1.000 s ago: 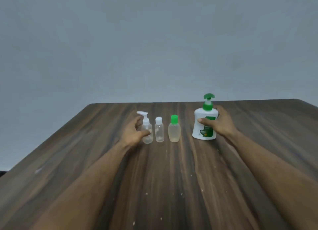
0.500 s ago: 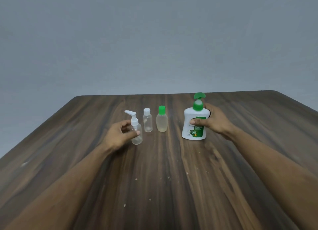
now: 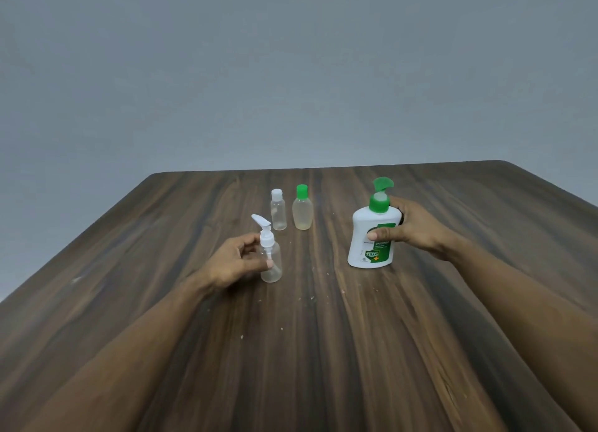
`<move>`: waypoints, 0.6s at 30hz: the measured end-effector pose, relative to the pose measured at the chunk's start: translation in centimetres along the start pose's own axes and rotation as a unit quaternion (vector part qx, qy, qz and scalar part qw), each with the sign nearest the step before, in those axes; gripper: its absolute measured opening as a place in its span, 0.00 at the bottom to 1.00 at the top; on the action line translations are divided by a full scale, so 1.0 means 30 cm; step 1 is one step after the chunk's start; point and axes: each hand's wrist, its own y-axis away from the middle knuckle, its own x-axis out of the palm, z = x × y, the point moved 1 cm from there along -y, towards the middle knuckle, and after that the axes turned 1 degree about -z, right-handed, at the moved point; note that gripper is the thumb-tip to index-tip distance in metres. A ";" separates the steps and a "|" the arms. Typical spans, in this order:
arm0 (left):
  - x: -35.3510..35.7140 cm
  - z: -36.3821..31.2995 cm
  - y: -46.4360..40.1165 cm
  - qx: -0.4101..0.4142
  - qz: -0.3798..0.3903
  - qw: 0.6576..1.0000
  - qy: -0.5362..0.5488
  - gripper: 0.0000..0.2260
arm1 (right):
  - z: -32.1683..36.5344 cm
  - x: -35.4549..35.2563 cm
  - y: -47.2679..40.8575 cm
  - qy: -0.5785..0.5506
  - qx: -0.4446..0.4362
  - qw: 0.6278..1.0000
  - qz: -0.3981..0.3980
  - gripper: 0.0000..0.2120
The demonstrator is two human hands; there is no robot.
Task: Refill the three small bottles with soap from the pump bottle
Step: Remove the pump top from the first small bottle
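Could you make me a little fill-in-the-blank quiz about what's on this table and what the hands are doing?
1. The left hand grips the small bottle topped with a white ____.
2. The right hand holds the big pump bottle, whose pump is ____ in colour.
3. Farther back, ____ small bottles stand untouched on the table.

Missing words: pump; green; two

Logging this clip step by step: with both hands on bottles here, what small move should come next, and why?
Probably unscrew the pump top of the small pump bottle. The left hand grips that bottle and its white pump is on, so no soap can go in. The right hand holds the big soap bottle, upright on the table.
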 end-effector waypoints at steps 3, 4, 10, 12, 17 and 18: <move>0.001 0.004 0.026 -0.002 -0.005 1.000 0.003 0.22 | -0.001 0.022 0.035 0.001 0.007 1.000 -0.030 0.34; -0.002 0.007 0.036 -0.005 -0.003 1.000 0.007 0.25 | -0.003 0.030 0.054 0.014 0.013 0.999 -0.050 0.38; -0.079 0.065 0.086 -0.049 -0.084 0.993 -0.065 0.30 | -0.034 0.058 0.240 0.134 -0.145 0.887 -0.418 0.13; -0.101 0.072 0.095 -0.046 -0.138 0.986 -0.087 0.23 | -0.008 0.098 0.282 0.170 -0.223 0.878 -0.387 0.14; -0.095 0.068 0.098 -0.044 -0.202 0.973 -0.104 0.15 | 0.096 0.287 0.212 0.292 -0.225 0.916 -0.159 0.13; -0.087 0.067 0.097 -0.042 -0.200 0.973 -0.103 0.15 | 0.109 0.329 0.179 0.285 -0.205 0.929 -0.116 0.12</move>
